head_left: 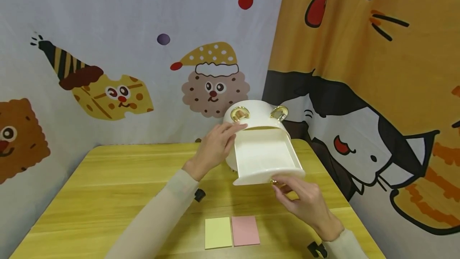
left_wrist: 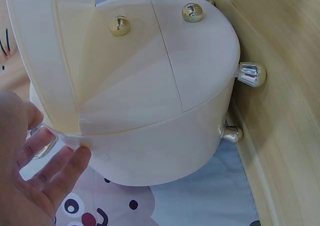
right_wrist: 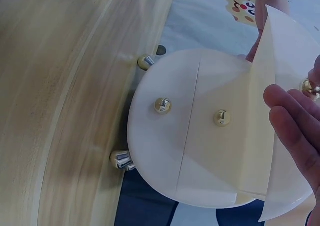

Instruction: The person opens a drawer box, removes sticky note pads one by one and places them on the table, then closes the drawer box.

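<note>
A white rounded cabinet (head_left: 256, 111) with gold ear-like rings stands at the back of the table, its top drawer (head_left: 264, 151) pulled out and bare inside. My right hand (head_left: 309, 201) pinches the gold knob (head_left: 274, 182) on that drawer's front. Fingers of my left hand (head_left: 215, 147) rest on the cabinet's upper left edge, beside the ring (head_left: 240, 114). In the left wrist view, my left hand (left_wrist: 35, 161) touches the white shell (left_wrist: 155, 156). Two lower gold knobs (right_wrist: 163, 105) (right_wrist: 222, 118) show on the cabinet front in the right wrist view.
A yellow note pad (head_left: 218, 233) and a pink note pad (head_left: 246, 231) lie side by side near the table's front. Behind the wooden table (head_left: 118, 187) hangs a cartoon-printed curtain (head_left: 125, 19). Short gold feet (left_wrist: 251, 74) hold the cabinet up.
</note>
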Motion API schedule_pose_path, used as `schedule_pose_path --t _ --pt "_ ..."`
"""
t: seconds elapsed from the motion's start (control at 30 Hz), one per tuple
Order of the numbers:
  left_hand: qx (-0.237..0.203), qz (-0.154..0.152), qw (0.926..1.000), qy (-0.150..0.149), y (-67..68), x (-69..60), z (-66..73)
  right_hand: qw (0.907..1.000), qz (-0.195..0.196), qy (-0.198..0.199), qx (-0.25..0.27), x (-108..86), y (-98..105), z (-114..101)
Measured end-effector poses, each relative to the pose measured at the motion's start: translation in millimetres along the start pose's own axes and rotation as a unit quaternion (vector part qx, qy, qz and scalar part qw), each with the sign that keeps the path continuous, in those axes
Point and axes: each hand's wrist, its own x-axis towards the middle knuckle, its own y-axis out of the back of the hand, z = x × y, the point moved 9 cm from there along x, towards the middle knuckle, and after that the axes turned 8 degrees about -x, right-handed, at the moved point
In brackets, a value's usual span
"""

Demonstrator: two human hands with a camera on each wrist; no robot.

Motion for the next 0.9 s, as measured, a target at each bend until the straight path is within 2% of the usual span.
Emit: schedule_pose_path --t 0.23,0.67,0.9 --pt "-0.005 0.001 1.0 0.0 0.5 2.2 1.7 1.0 -0.002 -0.006 -0.001 2.0 1.1 0.9" --pt "-0.003 0.006 0.9999 0.008 -1.0 -1.4 0.9 0.9997 0.004 -0.002 0.023 3.9 0.0 -1.5" --pt "-0.006 0.006 1.0 0.005 1.7 -0.3 0.1 0.9999 0.011 -0.001 0.008 10.3 1.3 0.4"
